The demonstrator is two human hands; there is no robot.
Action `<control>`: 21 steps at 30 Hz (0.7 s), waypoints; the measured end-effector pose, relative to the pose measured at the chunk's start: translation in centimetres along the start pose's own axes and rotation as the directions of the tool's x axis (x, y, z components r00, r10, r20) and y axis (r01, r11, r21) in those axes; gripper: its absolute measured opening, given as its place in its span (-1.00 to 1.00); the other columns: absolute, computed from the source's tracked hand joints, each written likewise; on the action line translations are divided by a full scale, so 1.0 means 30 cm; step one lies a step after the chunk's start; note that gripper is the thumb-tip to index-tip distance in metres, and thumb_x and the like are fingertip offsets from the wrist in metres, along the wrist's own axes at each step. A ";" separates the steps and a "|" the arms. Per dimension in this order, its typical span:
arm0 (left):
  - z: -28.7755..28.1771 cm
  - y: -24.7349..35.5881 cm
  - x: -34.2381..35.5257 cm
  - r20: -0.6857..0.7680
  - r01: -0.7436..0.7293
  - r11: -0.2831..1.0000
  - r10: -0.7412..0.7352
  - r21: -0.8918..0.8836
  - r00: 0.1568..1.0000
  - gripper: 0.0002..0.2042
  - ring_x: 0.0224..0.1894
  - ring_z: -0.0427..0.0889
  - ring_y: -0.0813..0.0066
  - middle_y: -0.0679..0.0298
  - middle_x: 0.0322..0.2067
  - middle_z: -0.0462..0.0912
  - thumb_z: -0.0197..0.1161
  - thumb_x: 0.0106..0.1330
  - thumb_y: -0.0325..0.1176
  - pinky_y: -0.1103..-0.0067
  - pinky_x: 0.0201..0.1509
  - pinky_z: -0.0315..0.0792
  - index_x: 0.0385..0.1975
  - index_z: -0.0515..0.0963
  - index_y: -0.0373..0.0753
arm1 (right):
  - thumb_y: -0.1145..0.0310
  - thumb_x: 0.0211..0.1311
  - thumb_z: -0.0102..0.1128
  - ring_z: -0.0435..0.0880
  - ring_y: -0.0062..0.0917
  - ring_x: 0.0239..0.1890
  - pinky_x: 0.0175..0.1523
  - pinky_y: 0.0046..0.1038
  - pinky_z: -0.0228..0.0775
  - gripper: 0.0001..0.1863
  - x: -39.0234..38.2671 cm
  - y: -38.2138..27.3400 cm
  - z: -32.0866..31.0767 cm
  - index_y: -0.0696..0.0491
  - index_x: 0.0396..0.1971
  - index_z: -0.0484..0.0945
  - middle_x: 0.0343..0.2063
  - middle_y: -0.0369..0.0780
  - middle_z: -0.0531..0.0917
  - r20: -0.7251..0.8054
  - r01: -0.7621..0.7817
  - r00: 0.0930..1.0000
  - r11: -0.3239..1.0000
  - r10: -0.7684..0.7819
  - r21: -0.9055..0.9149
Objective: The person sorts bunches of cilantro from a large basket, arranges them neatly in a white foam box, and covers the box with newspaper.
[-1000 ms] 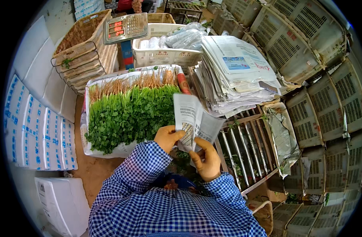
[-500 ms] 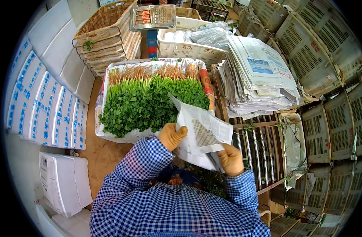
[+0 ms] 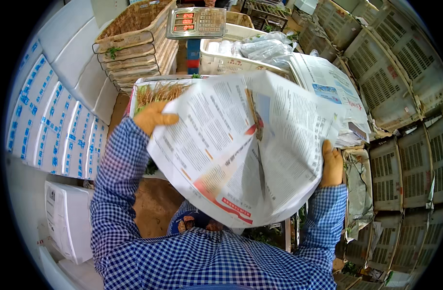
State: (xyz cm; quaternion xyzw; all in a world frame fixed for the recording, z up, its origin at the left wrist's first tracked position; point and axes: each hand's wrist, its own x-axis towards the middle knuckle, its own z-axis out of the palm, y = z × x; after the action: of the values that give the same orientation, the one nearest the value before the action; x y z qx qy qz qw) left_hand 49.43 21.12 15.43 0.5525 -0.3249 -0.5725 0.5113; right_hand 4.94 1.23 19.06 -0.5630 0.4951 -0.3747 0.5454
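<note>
A large newspaper sheet (image 3: 216, 150) is spread wide in front of me, creased down its middle. My left hand (image 3: 154, 118), in a tan glove, pinches its left edge between thumb and fingers. On the opposite edge my gloved right hand (image 3: 331, 164) grips the paper, its thumb up along the margin. Behind the sheet, mostly covered by it, lies the box of leafy green herbs; only some brown roots (image 3: 166, 93) show at its upper left. The stack of newspapers (image 3: 335, 87) stands to the right, partly hidden by the sheet.
A digital scale (image 3: 196, 23) stands at the back beside a white basket (image 3: 226, 65) of plastic-wrapped bundles. Stacked tan crates (image 3: 132, 48) are at the back left. White foam boxes (image 3: 62, 125) line the left wall; grey crates (image 3: 414, 150) pile up on the right.
The folded newspaper has been opened out into a broad sheet. My hands have moved apart, left hand up and to the left, right hand up and to the right.
</note>
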 end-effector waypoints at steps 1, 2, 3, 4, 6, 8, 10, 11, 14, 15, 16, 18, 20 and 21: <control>-0.070 0.037 0.027 -0.070 -0.081 0.966 0.101 0.245 0.992 -0.29 0.04 0.66 0.22 0.03 0.02 0.67 0.54 0.12 -0.16 0.39 0.20 0.51 0.23 0.46 -0.42 | 0.02 0.45 0.16 0.74 -0.48 -0.34 -0.24 -0.50 0.61 -0.44 0.050 -0.044 0.012 0.36 -0.08 0.57 -0.23 -0.06 0.75 0.001 -0.042 0.999 0.996 0.043 -0.080; -0.128 0.103 0.075 -0.142 -0.018 0.852 0.108 0.523 0.984 -0.34 -0.02 0.66 0.33 0.09 -0.04 0.69 0.51 0.17 -0.10 0.46 0.17 0.50 0.18 0.50 -0.39 | 0.01 0.44 0.17 0.74 -0.49 -0.35 -0.25 -0.51 0.60 -0.43 0.106 -0.073 0.013 0.36 -0.09 0.58 -0.24 -0.06 0.75 0.027 -0.009 1.000 0.998 0.010 -0.066; -0.129 0.163 0.087 -0.178 -0.022 0.875 0.123 0.483 0.976 -0.38 -0.05 0.65 0.39 0.12 -0.08 0.70 0.48 0.20 -0.04 0.46 0.12 0.52 0.13 0.54 -0.36 | 0.01 0.43 0.18 0.73 -0.50 -0.35 -0.26 -0.53 0.59 -0.42 0.175 -0.077 0.021 0.37 -0.10 0.58 -0.25 -0.07 0.75 0.061 0.015 0.998 0.999 -0.013 -0.046; -0.223 0.207 0.114 -0.246 0.038 0.753 0.167 0.656 0.955 -0.34 -0.06 0.65 0.39 0.13 -0.09 0.71 0.48 0.18 0.05 0.46 0.09 0.53 0.12 0.55 -0.34 | 0.03 0.43 0.19 0.72 -0.51 -0.36 -0.26 -0.55 0.58 -0.42 0.245 -0.096 0.042 0.40 -0.09 0.56 -0.26 -0.07 0.74 0.116 0.055 0.992 0.987 -0.038 -0.152; -0.357 0.243 0.160 -0.263 -0.044 0.893 0.179 0.449 0.948 -0.21 -0.06 0.68 0.31 0.08 -0.10 0.71 0.36 0.10 0.33 0.40 0.08 0.54 0.07 0.60 -0.32 | 0.06 0.43 0.20 0.72 -0.50 -0.35 -0.25 -0.56 0.57 -0.43 0.330 -0.132 0.134 0.41 -0.06 0.55 -0.24 -0.06 0.74 0.132 0.044 0.991 0.985 -0.022 -0.166; -0.397 0.286 0.151 -0.315 -0.040 0.904 0.189 0.425 0.930 -0.08 -0.06 0.68 0.26 0.04 -0.08 0.71 0.15 0.05 0.55 0.33 0.09 0.53 0.06 0.62 -0.28 | 0.11 0.42 0.22 0.73 -0.46 -0.31 -0.20 -0.53 0.58 -0.44 0.385 -0.143 0.224 0.41 0.01 0.53 -0.20 -0.02 0.74 0.117 -0.021 0.993 0.994 0.034 -0.107; -0.415 0.329 0.144 -0.360 0.038 0.839 0.191 0.543 0.913 0.04 -0.05 0.68 0.22 0.01 -0.07 0.71 -0.06 0.01 0.69 0.28 0.10 0.52 0.05 0.63 -0.26 | 0.12 0.42 0.21 0.73 -0.42 -0.27 -0.14 -0.49 0.58 -0.45 0.456 -0.089 0.301 0.40 0.04 0.53 -0.19 -0.01 0.73 0.148 -0.044 0.986 0.977 0.076 -0.210; -0.454 0.326 0.155 -0.373 0.101 0.808 0.153 0.580 0.915 0.09 0.01 0.66 0.18 -0.01 -0.02 0.68 -0.16 -0.04 0.73 0.26 0.16 0.49 0.08 0.62 -0.23 | 0.12 0.42 0.21 0.73 -0.40 -0.25 -0.12 -0.47 0.58 -0.45 0.482 -0.062 0.338 0.39 0.05 0.52 -0.18 -0.01 0.73 0.165 -0.054 0.981 0.964 0.099 -0.259; -0.673 0.240 0.185 -0.557 0.373 0.711 0.031 0.596 0.830 0.19 0.22 0.55 0.07 -0.08 0.13 0.60 -0.52 -0.02 0.77 0.19 0.37 0.33 0.14 0.61 -0.17 | 0.09 0.42 0.20 0.71 -0.39 -0.26 -0.09 -0.43 0.53 -0.54 0.622 0.178 0.509 0.26 -0.09 0.67 -0.22 -0.04 0.75 0.167 -0.010 0.976 0.793 0.141 -0.609; -0.703 0.203 0.189 -0.620 0.494 0.625 -0.021 0.604 0.784 0.01 0.28 0.48 0.03 -0.07 0.20 0.54 -0.46 0.25 0.61 0.17 0.42 0.27 0.20 0.56 -0.17 | 0.03 0.42 0.18 0.70 -0.35 -0.25 -0.07 -0.37 0.52 -0.52 0.552 0.180 0.618 0.23 -0.13 0.70 -0.22 -0.04 0.75 0.140 -0.145 0.947 0.777 0.288 -0.613; -0.658 0.162 0.249 -0.705 0.536 0.599 0.068 0.595 0.706 -0.15 0.29 0.48 0.05 -0.05 0.23 0.52 -0.28 0.36 0.45 0.19 0.42 0.27 0.23 0.53 -0.19 | 0.00 0.40 0.18 0.71 -0.33 -0.20 -0.04 -0.36 0.54 -0.47 0.623 0.364 0.592 0.25 -0.07 0.67 -0.18 -0.03 0.75 0.194 -0.122 0.951 0.869 0.241 -0.480; -0.598 0.070 0.302 -0.728 0.382 0.701 0.285 0.602 0.624 -0.41 0.30 0.47 0.09 -0.01 0.26 0.49 0.04 0.46 0.11 0.23 0.43 0.28 0.26 0.47 -0.24 | 0.13 0.44 0.15 0.73 -0.35 -0.11 0.00 -0.40 0.57 -0.56 0.797 0.696 0.472 0.24 0.00 0.64 -0.11 -0.04 0.75 0.247 -0.154 0.939 0.936 0.238 -0.318; -0.546 0.017 0.118 -0.758 0.078 0.811 0.502 0.580 0.416 -0.51 0.31 0.46 0.14 0.03 0.26 0.49 0.22 0.43 -0.16 0.28 0.42 0.31 0.27 0.44 -0.28 | 0.26 0.47 0.11 0.74 -0.38 -0.09 0.04 -0.45 0.58 -0.62 0.675 0.694 0.575 0.26 0.04 0.62 -0.08 -0.07 0.74 0.292 -0.176 0.932 0.971 0.216 -0.159; -0.431 0.029 0.048 -0.776 -0.105 0.819 0.570 0.565 0.271 -0.53 0.31 0.46 0.16 0.05 0.25 0.50 0.25 0.41 -0.25 0.30 0.41 0.33 0.26 0.43 -0.29 | 0.33 0.48 0.09 0.74 -0.40 -0.07 0.05 -0.48 0.59 -0.65 0.617 0.651 0.552 0.27 0.05 0.61 -0.06 -0.08 0.74 0.257 -0.164 0.948 0.980 0.188 -0.113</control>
State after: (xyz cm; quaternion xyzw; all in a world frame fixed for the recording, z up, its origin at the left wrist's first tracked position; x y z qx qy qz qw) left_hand 62.28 22.02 13.50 0.7820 -0.2020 0.0490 0.5876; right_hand 22.22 -10.96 -4.43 -0.5859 0.4818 -0.2226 0.6124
